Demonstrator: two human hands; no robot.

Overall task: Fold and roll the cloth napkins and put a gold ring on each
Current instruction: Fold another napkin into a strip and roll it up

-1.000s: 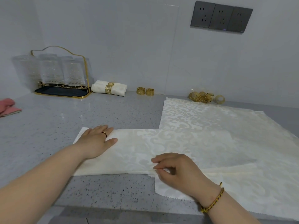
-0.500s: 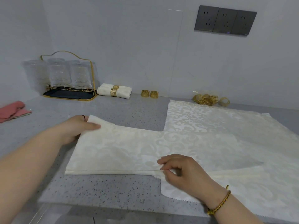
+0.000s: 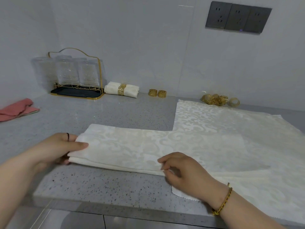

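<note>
Both bare forearms reach in over the worktop's (image 3: pixel 115 187) front edge, the left grip (image 3: pixel 61 147) curled round the left end of the folded napkin (image 3: pixel 125 146) with thumb on top, the right grip (image 3: pixel 183 171) pinching its near fold with bent fingers.

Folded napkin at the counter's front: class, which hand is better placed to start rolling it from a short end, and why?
Left, probably. The left hand grips the folded napkin at its short end, thumb on top; the right hand pinches the near edge midway along, away from either end.
</note>
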